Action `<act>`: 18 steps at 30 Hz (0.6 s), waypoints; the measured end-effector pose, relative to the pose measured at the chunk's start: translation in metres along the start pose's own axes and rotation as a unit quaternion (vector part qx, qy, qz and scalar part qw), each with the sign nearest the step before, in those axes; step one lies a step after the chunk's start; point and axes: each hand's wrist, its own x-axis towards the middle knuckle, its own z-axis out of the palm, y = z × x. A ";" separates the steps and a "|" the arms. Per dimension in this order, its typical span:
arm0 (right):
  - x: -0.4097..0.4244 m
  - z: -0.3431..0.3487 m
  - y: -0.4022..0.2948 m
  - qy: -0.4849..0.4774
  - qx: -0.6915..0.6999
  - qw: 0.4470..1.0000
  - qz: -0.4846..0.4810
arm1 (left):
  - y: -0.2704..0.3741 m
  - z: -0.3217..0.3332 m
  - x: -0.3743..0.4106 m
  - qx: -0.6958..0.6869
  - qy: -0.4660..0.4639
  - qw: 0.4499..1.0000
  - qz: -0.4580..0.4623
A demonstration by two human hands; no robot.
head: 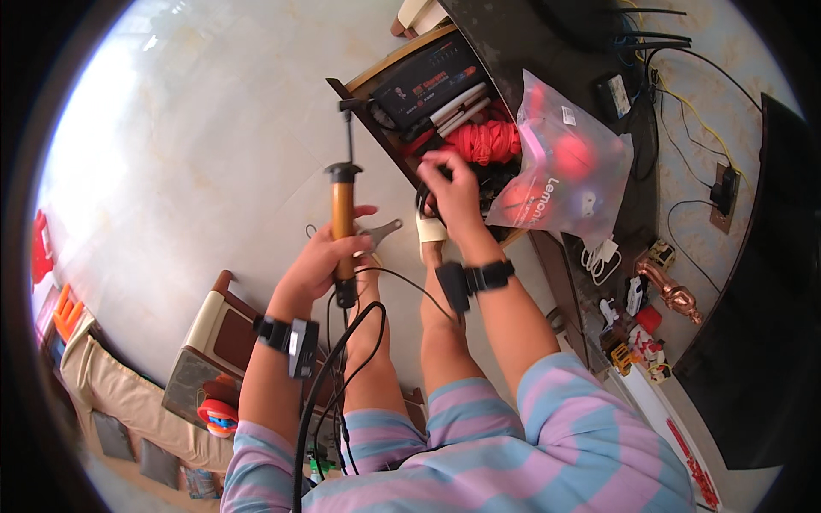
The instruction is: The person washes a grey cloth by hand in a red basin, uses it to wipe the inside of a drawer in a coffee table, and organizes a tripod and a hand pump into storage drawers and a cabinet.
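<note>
My left hand (321, 260) is closed around the gold barrel of a hand pump (343, 208), held upright in the picture. Its black rod is drawn out, with a T-shaped handle at the far end. A metal spanner (385, 232) sticks out beside the fingers of that hand; how it is held is hidden. My right hand (454, 192) is at the front edge of an open drawer (367, 131), fingers curled around a blurred black loop (421, 197). Inside the drawer lie a black charger box (423, 83), a red fabric bundle (484, 141) and silver rods (460, 109).
A frosted plastic bag (558, 173) holding red balls rests over the drawer's right side. Black cables (343, 359) hang before my body. A wooden stool (215, 333) stands at left; toys and a copper-coloured figurine (670, 292) sit on the dark cabinet near a black screen (744, 320).
</note>
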 end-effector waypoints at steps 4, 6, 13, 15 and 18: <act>-0.054 -0.009 0.015 -0.175 0.121 0.970 0.120 | 0.002 0.026 0.029 -0.048 -0.063 0.995 -0.052; -0.066 -0.020 0.022 -0.178 0.161 0.959 0.152 | 0.001 0.037 0.036 -0.039 -0.066 0.994 -0.077; -0.063 -0.058 0.023 0.019 0.103 0.990 0.091 | -0.015 0.039 0.029 0.167 -0.098 0.971 -0.138; -0.056 -0.056 0.018 0.043 0.173 0.983 0.049 | -0.013 0.038 0.013 0.221 -0.098 0.960 -0.143; -0.036 -0.038 0.034 0.072 0.225 0.970 0.054 | 0.001 0.045 -0.009 0.352 -0.153 0.896 -0.224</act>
